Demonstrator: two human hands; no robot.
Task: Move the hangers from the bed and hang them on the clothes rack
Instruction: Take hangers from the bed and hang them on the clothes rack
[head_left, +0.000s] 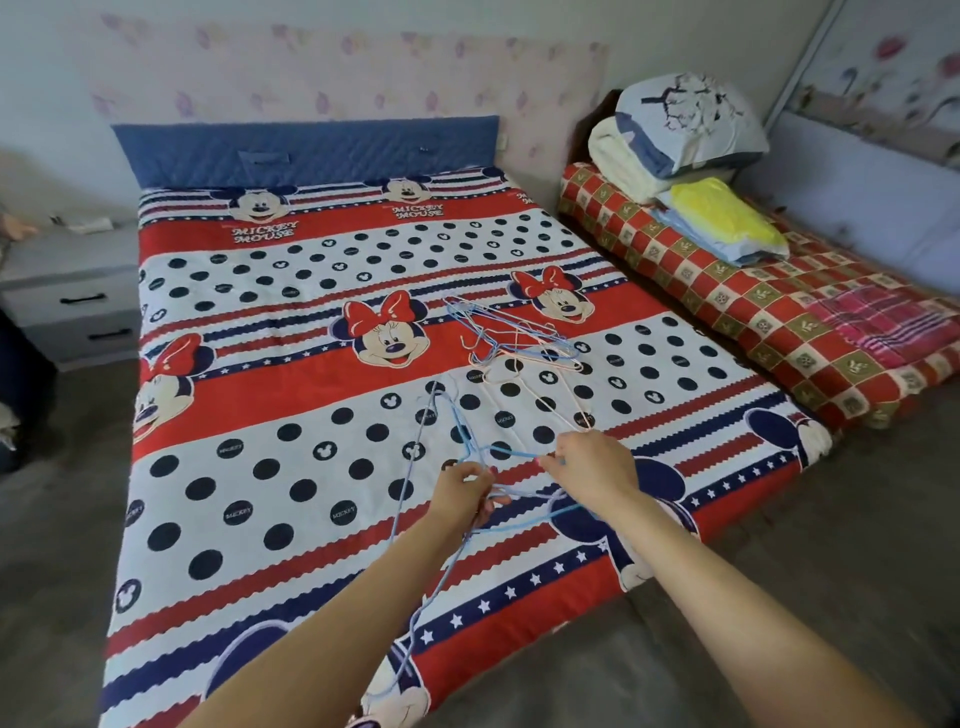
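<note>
I have my left hand (464, 488) and right hand (592, 462) both curled on blue hangers (457, 441) over the bed (260, 467), while the remaining hanger pile (514, 338) lies farther ahead, nearer my right.

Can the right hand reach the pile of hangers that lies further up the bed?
Probably yes. The right hand already pinches a blue hanger, but only open bedspread lies between it and the pile of hangers, so stretching further forward should do.
</note>
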